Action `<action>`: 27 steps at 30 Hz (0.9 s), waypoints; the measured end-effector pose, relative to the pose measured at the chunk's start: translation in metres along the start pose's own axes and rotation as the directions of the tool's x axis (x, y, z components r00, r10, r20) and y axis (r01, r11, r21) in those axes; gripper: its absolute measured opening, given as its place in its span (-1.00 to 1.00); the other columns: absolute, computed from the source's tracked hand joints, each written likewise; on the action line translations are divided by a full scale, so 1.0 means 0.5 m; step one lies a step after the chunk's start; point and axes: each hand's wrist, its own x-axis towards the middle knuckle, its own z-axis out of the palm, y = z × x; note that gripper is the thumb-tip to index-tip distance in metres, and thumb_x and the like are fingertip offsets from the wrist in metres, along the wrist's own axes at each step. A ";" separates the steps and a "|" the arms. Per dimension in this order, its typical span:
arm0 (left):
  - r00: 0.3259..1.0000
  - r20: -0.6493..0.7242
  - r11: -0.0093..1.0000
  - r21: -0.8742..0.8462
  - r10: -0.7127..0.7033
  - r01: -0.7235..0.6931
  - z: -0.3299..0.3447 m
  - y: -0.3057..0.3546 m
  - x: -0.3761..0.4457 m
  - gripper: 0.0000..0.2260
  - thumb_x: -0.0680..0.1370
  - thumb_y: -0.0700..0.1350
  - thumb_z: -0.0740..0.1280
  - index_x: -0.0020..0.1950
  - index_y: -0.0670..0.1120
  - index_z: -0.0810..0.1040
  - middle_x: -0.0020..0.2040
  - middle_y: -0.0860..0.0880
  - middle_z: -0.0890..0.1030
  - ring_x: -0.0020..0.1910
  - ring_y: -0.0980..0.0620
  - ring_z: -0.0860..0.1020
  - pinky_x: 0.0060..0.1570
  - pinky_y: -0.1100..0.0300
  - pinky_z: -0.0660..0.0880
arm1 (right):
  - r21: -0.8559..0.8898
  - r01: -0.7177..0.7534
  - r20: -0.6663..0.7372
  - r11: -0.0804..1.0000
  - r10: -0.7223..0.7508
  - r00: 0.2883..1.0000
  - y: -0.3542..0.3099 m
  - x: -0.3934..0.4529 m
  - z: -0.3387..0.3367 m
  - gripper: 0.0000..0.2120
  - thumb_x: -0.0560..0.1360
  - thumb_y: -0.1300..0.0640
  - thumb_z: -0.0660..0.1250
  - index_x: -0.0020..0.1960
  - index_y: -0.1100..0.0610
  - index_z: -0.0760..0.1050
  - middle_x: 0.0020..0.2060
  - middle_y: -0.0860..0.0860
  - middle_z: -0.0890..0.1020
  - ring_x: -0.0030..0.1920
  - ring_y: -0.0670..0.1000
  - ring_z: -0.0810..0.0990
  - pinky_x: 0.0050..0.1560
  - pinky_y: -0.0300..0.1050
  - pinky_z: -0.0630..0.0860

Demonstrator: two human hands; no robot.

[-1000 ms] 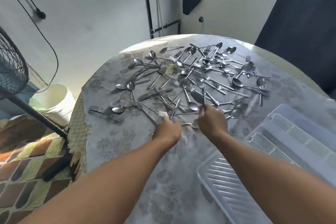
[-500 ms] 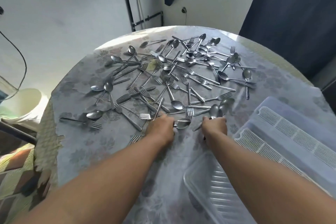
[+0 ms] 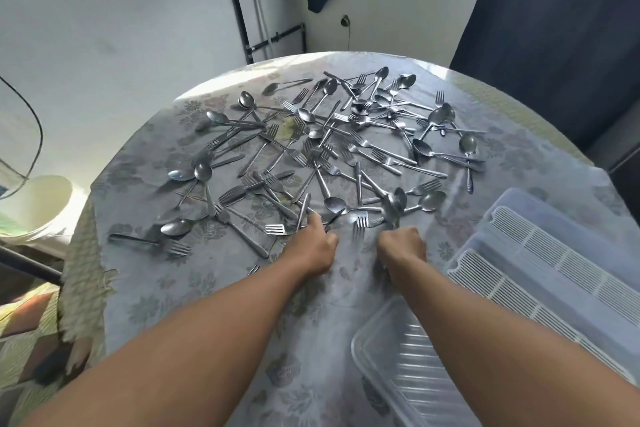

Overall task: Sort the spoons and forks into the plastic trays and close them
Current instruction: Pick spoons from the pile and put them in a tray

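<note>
Your right hand (image 3: 401,246) clenches a bunch of spoons (image 3: 393,206); your left hand (image 3: 313,246) pinches a spoon handle (image 3: 334,217) at the pile's near edge on the surface (image 3: 207,288).

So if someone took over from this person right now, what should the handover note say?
Left hand: curled on cutlery at the near edge of the pile, apparently a spoon handle.
Right hand: gripping a bunch of spoons, bowls up.
Mixed spoons and forks cover the round table.
Clear tray and slotted trays sit near right, nothing visibly in them, all open.
Done: nothing sorted.
Left: sort everything, then close the trays.
</note>
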 end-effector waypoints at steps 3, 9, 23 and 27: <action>0.995 -0.046 0.943 -0.326 -0.090 0.070 -0.001 0.019 0.002 -0.72 0.65 -0.07 0.11 0.32 -0.10 0.18 0.04 -0.22 0.62 -0.06 -0.16 0.63 -0.08 -0.08 0.62 | 0.094 0.086 0.061 0.992 -0.092 0.994 0.013 -0.015 0.004 -0.68 0.56 0.24 0.23 0.28 0.27 0.29 0.12 0.25 0.58 0.09 0.25 0.57 0.06 0.10 0.51; 0.953 -0.087 0.693 -0.706 -0.291 0.148 0.004 0.070 0.015 -0.84 0.47 -0.02 0.15 -0.09 -0.09 0.38 -0.18 -0.12 0.54 -0.31 -0.09 0.43 -0.23 0.07 0.39 | 0.385 0.094 0.173 0.918 -0.172 0.970 0.044 -0.037 -0.019 -0.79 0.41 0.08 0.10 0.03 -0.01 0.35 -0.10 0.11 0.55 -0.18 0.11 0.49 -0.34 -0.03 0.38; 0.959 0.209 0.380 -0.885 -0.193 0.269 0.041 0.220 -0.093 -0.80 0.70 -0.11 0.17 -0.07 -0.11 0.48 -0.39 0.01 0.37 -0.52 0.10 0.26 -0.50 0.31 0.18 | 0.538 0.202 0.133 0.818 -0.319 0.939 0.073 -0.039 -0.192 -0.91 0.65 0.17 0.15 -0.02 0.10 0.39 -0.36 0.04 0.41 -0.41 -0.02 0.30 -0.43 -0.12 0.20; 0.919 0.170 0.239 -0.934 -0.355 0.265 0.075 0.289 -0.116 -0.82 0.61 -0.11 0.08 -0.08 -0.08 0.43 -0.45 0.00 0.30 -0.55 0.06 0.17 -0.50 0.31 0.12 | 0.513 0.247 0.213 0.822 -0.401 0.891 0.101 -0.001 -0.245 -0.93 0.63 0.17 0.17 -0.03 0.09 0.38 -0.33 0.05 0.45 -0.41 -0.01 0.32 -0.43 -0.12 0.22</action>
